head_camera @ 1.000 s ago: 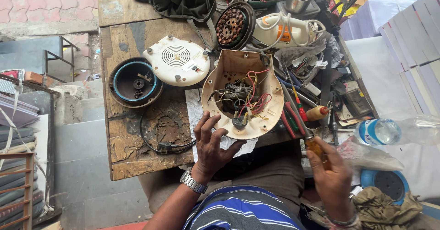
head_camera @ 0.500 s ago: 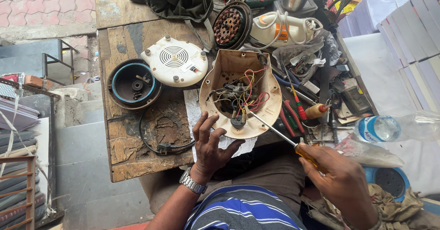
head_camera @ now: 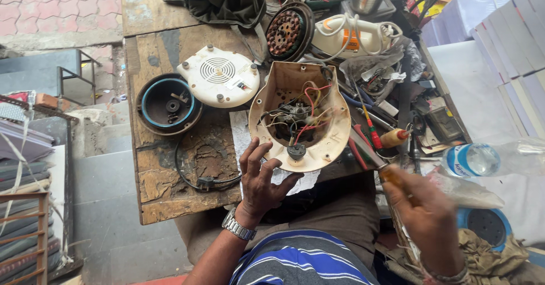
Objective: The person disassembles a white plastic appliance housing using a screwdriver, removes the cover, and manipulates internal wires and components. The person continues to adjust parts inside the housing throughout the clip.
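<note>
An opened cream plastic appliance housing (head_camera: pixel 284 89) with red, yellow and white wires inside lies on a worn wooden bench (head_camera: pixel 164 194). My left hand (head_camera: pixel 261 177), with a metal wristwatch, rests with spread fingers against the near rim of the housing and holds nothing. My right hand (head_camera: pixel 426 217) is blurred at the right, closed on a screwdriver (head_camera: pixel 372 160) with an amber handle; its shaft points toward the housing's right edge.
A white vented cover (head_camera: pixel 218 75) and a round black base (head_camera: pixel 167 103) with a black cord lie left of the housing. A motor stator (head_camera: pixel 286 32), a white appliance, loose screwdrivers (head_camera: pixel 372 129) and a water bottle (head_camera: pixel 482 157) crowd the right. Dark cloth sits at the back.
My right hand lifted the screwdriver, swung its tip in over the housing, then drew it back to the right. My left hand stayed at the housing's rim.
</note>
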